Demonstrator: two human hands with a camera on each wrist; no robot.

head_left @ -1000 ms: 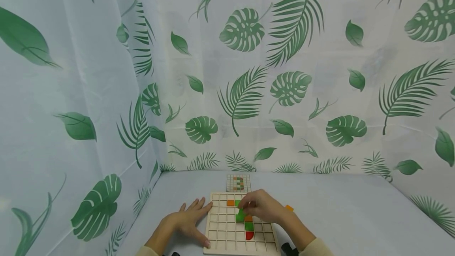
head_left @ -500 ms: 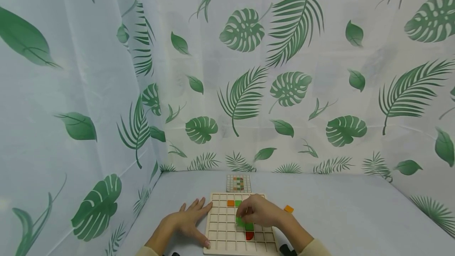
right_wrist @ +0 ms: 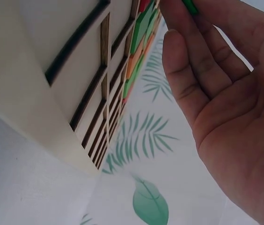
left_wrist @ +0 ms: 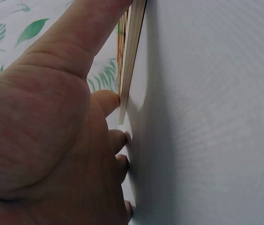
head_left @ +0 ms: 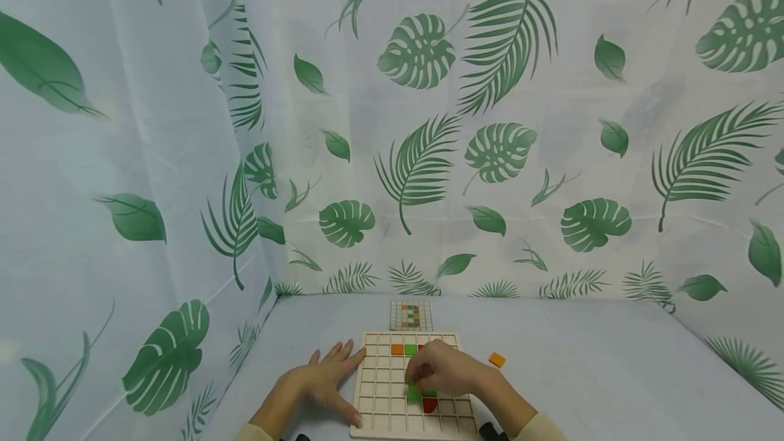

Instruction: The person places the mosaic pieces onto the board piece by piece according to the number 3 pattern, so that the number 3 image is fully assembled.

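Observation:
A wooden grid board [head_left: 382, 422] lies on the table, with colored tiles in some of its squares. My left hand [head_left: 321, 381] rests at the board's left side, fingers spread, the thumb along its near left corner. Over the middle of the grid, my right hand [head_left: 447, 367] pinches a green tile [right_wrist: 190, 6] between thumb and fingers. Along the far row sit an orange tile [head_left: 397, 349], a green one [head_left: 411, 350] and a red one [head_left: 421, 347], partly covered by the hand. A rounded red tile [head_left: 430, 405] lies nearer me. The right hand hides some squares.
Beyond the board lies a small pattern card [head_left: 411, 316] printed with a colored grid. A loose orange tile [head_left: 497, 359] is on the table to the right. Leaf-print curtains [head_left: 429, 155] enclose the back and sides.
My right hand has shifted toward me over the board, bringing the green tile nearer. The red tile in the far row has come into view. My left hand stays put.

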